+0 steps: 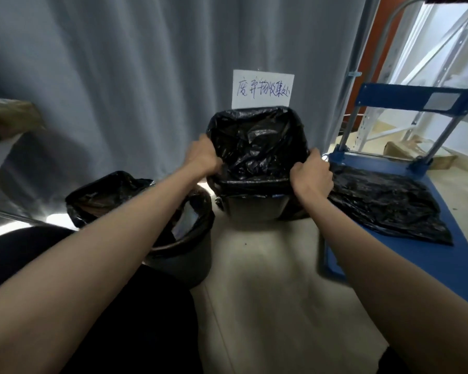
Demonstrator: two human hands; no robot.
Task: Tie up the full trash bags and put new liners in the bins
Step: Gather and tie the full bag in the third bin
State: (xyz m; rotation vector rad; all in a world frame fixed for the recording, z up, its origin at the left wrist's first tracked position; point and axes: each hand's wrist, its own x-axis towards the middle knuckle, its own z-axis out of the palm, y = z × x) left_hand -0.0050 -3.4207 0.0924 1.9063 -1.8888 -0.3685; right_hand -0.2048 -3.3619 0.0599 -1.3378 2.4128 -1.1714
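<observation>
A square dark bin [254,209] stands on the floor in front of the curtain, with a black liner [257,141] spread over its rim. My left hand [204,157] grips the liner at the near left corner of the rim. My right hand [312,174] grips the liner at the near right corner. A round bin [179,255] with a black liner [97,195] folded over its rim stands nearer, at the left, partly hidden by my left forearm. A flat black bag [384,203] lies on the blue cart.
A blue platform cart [427,263] with an upright handle stands right of the square bin. A white handwritten sign [262,89] hangs on the grey curtain [119,76] behind it. Cardboard boxes [416,152] lie on the floor at the far right. A metal shelf frame [430,49] rises behind the cart.
</observation>
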